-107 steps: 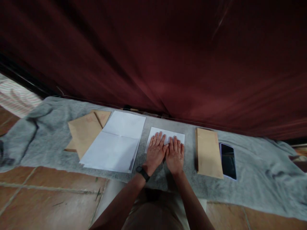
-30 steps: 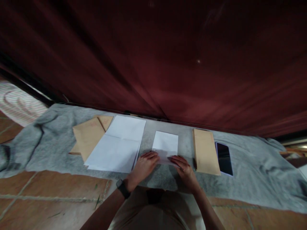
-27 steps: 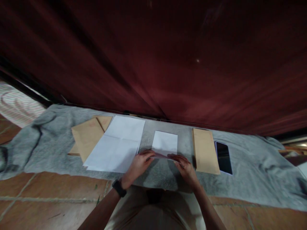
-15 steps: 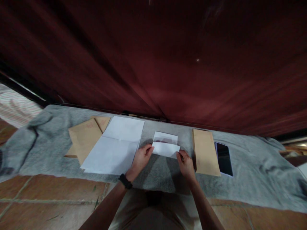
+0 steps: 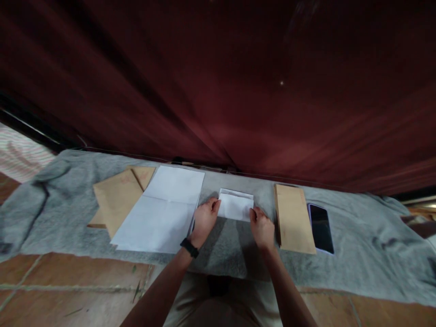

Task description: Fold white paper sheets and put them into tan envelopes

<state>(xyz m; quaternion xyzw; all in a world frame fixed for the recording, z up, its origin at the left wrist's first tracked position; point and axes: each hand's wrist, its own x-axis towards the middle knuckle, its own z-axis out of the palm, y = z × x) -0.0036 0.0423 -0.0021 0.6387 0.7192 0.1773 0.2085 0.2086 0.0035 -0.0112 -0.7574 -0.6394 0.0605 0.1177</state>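
A folded sheet of white paper (image 5: 235,207) lies in front of me on the grey cloth, its upper flap laid down nearly level with the back edge. At its left edge my left hand (image 5: 206,215), with a black band on the wrist, pinches the paper between thumb and fingers. My right hand (image 5: 261,226) is closed on the right edge in the same way. Just left of my left hand rests a stack of larger white sheets (image 5: 163,209), with a crease across the top one. A pile of brown envelopes (image 5: 294,218) lies to the right of my right hand.
More brown envelopes (image 5: 117,195) lie fanned out at the left, partly under the white sheets. A dark-screened phone (image 5: 321,228) sits beside the right envelope pile. The grey cloth (image 5: 368,245) covers the long surface, and a dark red curtain-like sheet (image 5: 218,91) rises behind it.
The upper flap of the white paper, raised and bowed before, has come down flatter towards the back, covering the gap beneath. Both hands keep their hold at the edges.
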